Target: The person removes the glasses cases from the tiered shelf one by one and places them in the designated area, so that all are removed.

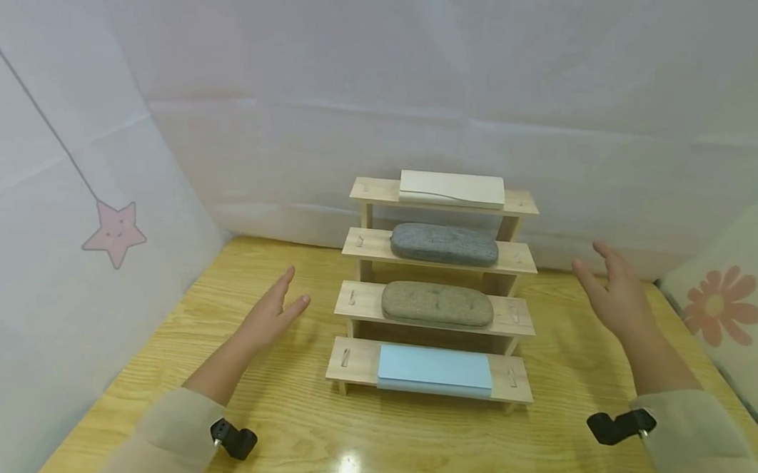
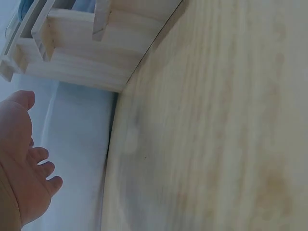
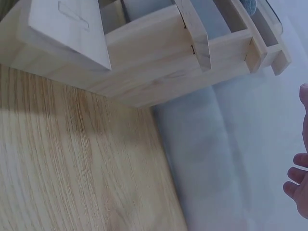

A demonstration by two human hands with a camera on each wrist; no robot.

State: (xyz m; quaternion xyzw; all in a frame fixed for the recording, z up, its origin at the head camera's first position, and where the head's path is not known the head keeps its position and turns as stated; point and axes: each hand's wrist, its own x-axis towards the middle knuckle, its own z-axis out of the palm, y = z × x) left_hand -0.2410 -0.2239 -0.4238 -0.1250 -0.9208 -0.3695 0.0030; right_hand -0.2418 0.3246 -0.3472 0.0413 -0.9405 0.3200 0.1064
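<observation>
A stepped wooden rack with several shelves stands between the two hands. On its shelves, top to bottom, lie a white flap-front case, a dark grey fabric case, an olive-brown fabric case and a light blue folded case. To the left of the rack, my left hand hovers with fingers extended and thumb apart, holding nothing. On the other side, my right hand is raised with its thumb spread, also holding nothing. Both hands are apart from the rack.
The rack rests on a wood-grain table. White cloth hangs behind and on both sides, printed with a pink star at left and a red flower at right. Each sleeve carries a small black camera.
</observation>
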